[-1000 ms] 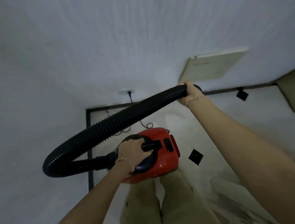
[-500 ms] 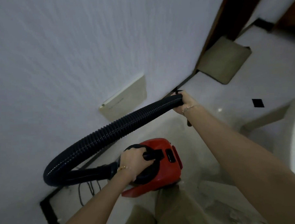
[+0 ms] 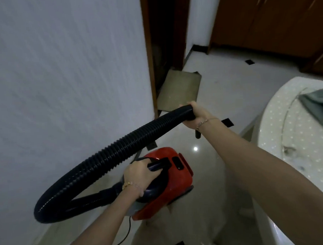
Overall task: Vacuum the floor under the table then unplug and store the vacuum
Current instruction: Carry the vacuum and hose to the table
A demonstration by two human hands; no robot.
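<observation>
Vacuum point(image 3: 178, 179) prob. aloft in L fingers point(image 3: 151, 167)

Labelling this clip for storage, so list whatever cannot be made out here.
Head view only.
1. The cord passes behind the left forearm; plug end unseen.
2. The hose tip: covered by the right hand.
3. Floor under the table: blocked by the tabletop and the right forearm.
4. The vacuum handle: mostly wrapped by the left hand.
</observation>
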